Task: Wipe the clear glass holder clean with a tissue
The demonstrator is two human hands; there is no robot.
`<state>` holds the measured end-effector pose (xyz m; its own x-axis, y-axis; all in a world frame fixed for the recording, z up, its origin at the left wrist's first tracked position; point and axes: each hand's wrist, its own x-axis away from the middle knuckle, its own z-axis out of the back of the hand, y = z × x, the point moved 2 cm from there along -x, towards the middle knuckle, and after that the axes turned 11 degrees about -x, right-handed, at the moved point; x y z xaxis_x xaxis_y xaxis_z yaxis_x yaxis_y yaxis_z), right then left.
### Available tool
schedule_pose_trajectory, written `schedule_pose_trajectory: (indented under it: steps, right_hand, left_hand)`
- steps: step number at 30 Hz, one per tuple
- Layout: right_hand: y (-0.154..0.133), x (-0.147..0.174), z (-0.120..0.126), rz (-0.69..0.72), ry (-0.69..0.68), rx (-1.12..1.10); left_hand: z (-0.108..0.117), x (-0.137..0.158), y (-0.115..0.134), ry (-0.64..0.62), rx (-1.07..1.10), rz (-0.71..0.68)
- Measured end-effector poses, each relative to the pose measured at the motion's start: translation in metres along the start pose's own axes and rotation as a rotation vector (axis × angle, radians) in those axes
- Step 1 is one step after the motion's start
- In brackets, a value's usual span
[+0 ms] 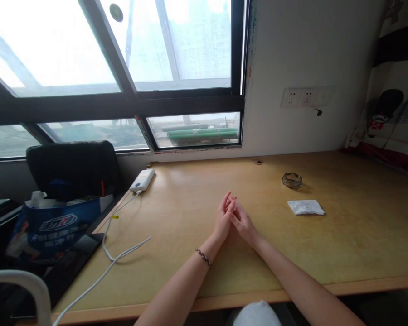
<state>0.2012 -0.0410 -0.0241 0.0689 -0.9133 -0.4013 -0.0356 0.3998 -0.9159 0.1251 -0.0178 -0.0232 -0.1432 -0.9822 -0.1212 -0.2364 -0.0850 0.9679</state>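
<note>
My left hand (222, 220), with a dark braided bracelet (203, 257) at its wrist, rests on the wooden table (177, 271). Against it lies my right hand (245, 224); the two are clasped, palms inward, with the fingers closed over each other. I see no object between them, though the inner palms are hidden. To the right of my right hand lies a flat white packet, perhaps tissues (306, 207). Behind the packet stands a small dark see-through glass dish (292, 180).
A white power bank (142, 180) sits at the table's left edge, its white cable (114, 261) trailing toward the front. Beyond that edge are a black chair (75, 163) and a blue bag (57, 226). A window and a wall socket (301, 97) are behind; a curtain (394, 99) hangs right.
</note>
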Motion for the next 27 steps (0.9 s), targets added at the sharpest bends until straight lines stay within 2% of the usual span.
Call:
schedule_pose_trajectory:
  steps: [5, 10, 13, 18, 27]
  right_hand:
    - [-0.012, -0.002, 0.008, -0.023, 0.061, -0.058]
    - [-0.019, -0.004, 0.006, -0.068, -0.092, -0.085]
    - [-0.020, -0.003, 0.008, -0.071, -0.136, -0.060]
    - [-0.017, -0.004, 0.010, -0.062, -0.117, -0.012]
    - [-0.014, -0.006, 0.011, -0.040, -0.070, 0.063]
  left_hand:
    - [-0.007, -0.001, -0.007, -0.117, 0.023, 0.024]
    - [-0.010, 0.004, -0.007, -0.190, 0.015, 0.027]
    - [-0.010, 0.006, -0.007, -0.169, 0.004, 0.027]
    - [-0.009, 0.006, -0.008, -0.143, -0.028, 0.038]
    - [-0.011, 0.006, -0.006, -0.195, 0.042, 0.097]
